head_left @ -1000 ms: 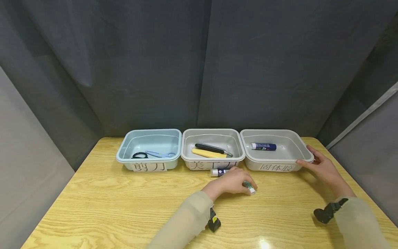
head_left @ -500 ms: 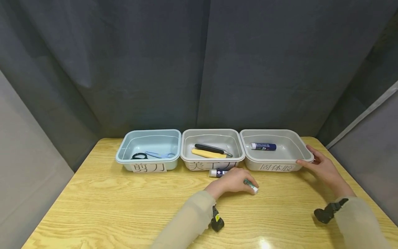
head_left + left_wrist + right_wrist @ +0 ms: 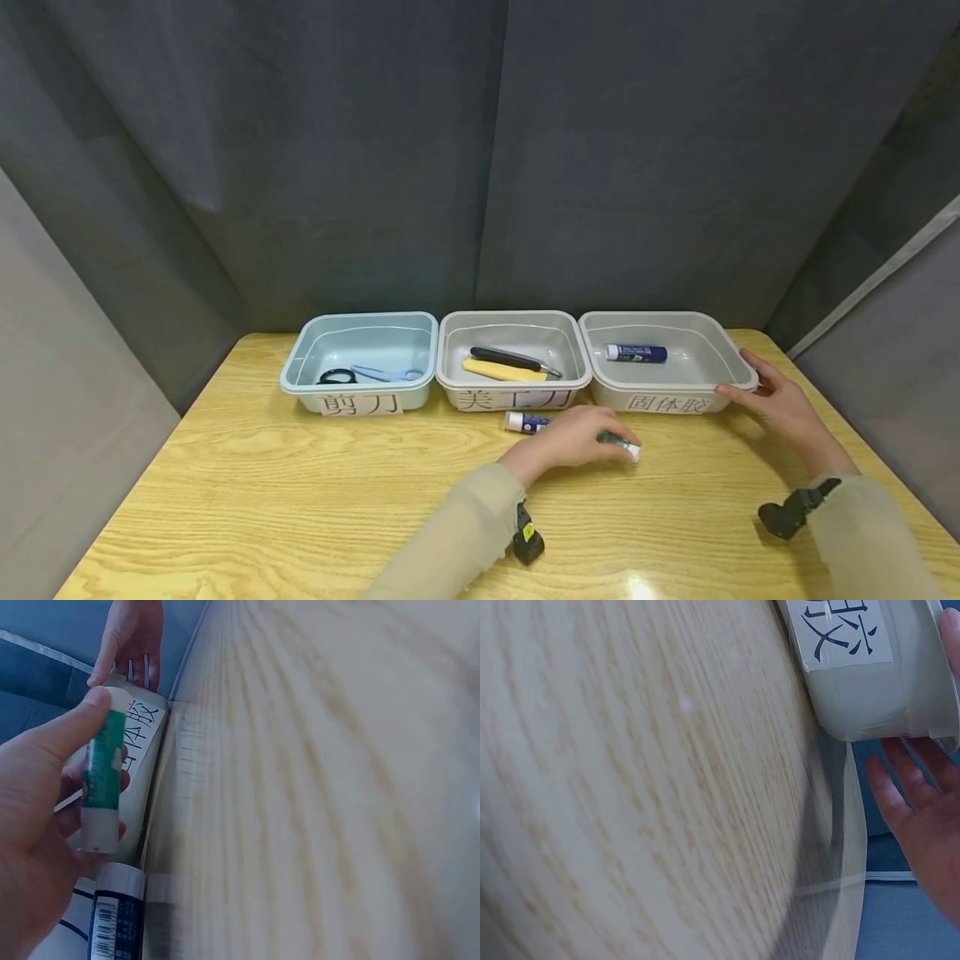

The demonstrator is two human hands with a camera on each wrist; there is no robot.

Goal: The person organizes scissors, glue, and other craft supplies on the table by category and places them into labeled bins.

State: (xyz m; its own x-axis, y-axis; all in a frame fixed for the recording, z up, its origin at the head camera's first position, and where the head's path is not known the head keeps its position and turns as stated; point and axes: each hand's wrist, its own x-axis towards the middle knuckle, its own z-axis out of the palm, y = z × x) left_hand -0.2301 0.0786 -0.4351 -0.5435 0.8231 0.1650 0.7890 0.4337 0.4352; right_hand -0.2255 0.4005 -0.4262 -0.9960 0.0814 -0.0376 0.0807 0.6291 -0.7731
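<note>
My left hand (image 3: 577, 437) pinches a green glue stick (image 3: 103, 761) with white ends, held over the table in front of the bins. Below that hand in the left wrist view, a dark blue glue stick (image 3: 116, 919) with a white cap lies on the table; the hand partly covers it in the head view. My right hand (image 3: 783, 412) holds the front right corner of the right grey bin (image 3: 667, 387), thumb on the front rim and fingers along the side. Inside that bin lies another blue glue stick (image 3: 636, 353).
The middle grey bin (image 3: 450, 379) contains a black-handled cutter (image 3: 506, 358) and a yellow one (image 3: 504, 370). In the light blue bin (image 3: 292, 375) lie black-handled scissors (image 3: 337, 376) and blue scissors (image 3: 386, 372). Labels front all three bins. A dark curtain (image 3: 480, 167) hangs behind the wooden table (image 3: 300, 492).
My left hand has shifted right with the green glue stick, showing more of the blue glue stick on the table. The right hand stays at the bin corner.
</note>
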